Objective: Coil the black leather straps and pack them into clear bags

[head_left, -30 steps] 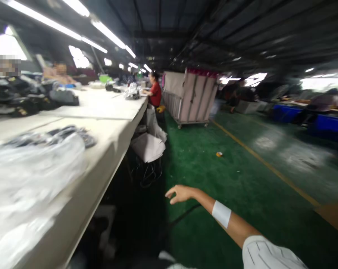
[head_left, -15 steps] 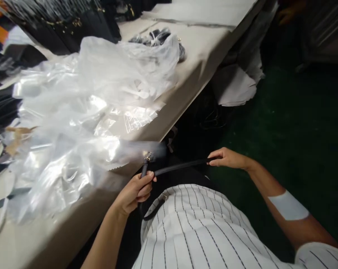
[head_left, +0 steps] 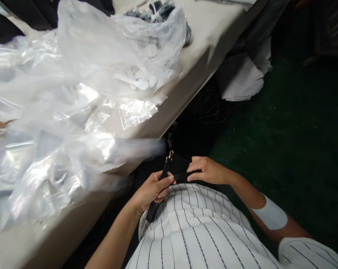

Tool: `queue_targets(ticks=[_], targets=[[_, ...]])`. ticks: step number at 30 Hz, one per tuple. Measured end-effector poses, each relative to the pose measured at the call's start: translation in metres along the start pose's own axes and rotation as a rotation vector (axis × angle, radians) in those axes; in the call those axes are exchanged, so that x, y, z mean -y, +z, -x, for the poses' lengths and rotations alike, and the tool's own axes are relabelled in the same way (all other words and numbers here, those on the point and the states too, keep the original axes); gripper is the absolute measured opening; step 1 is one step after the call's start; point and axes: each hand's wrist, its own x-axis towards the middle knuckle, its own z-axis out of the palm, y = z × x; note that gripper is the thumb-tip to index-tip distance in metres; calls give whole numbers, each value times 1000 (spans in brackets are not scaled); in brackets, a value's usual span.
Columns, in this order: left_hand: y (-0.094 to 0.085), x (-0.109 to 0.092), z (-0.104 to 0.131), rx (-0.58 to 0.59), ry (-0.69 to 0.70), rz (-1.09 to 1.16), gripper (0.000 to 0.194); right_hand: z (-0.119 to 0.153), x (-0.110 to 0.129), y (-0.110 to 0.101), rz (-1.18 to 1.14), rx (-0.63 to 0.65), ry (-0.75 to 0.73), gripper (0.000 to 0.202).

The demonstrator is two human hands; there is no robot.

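A black strap (head_left: 165, 169) with a gold-coloured metal clasp (head_left: 170, 154) at its end is gripped in my left hand (head_left: 155, 189), the clasp pointing up past the fingers. More of the strap hangs below that hand against the striped shirt. My right hand (head_left: 203, 170) pinches a dark stretch of the strap a short way to the right. Between the two hands the strap is short and hard to see against the dark background.
Clear plastic bags (head_left: 57, 149) cover much of the pale table (head_left: 202, 33) at the left. A tied plastic bag with dark items (head_left: 157, 13) lies behind them. White sheets (head_left: 240, 78) hang or lie below the table edge, beside the green floor (head_left: 294, 119).
My right hand has moved left and slightly down, closer to my left hand, which has shifted right. The strap between them spans less distance. The view has shifted over the table.
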Motion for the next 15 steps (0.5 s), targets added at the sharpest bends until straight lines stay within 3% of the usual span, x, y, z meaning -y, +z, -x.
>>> queue_targets(ticks=[3,5,7,9,11,13,15], targets=[[-6,1,0,-12,-1,44,28,17,-19,-15,36,-12,144,16],[-5,-1,-5,10,-1,83,28,23,-19,-17,82,-48,167,16],[-1,-4,-12,58,-7,96,27,22,-12,-10,7,3,124,19],[3,-8,-18,99,-19,88,27,14,-5,6,-209,160,93,25],[6,-12,-21,95,-17,79,29,3,-5,26,-427,229,149,33],[7,-16,-20,54,4,72,33,-6,-10,44,-577,78,243,40],[10,-23,-17,6,35,66,39,-8,-11,53,-699,-188,288,47]])
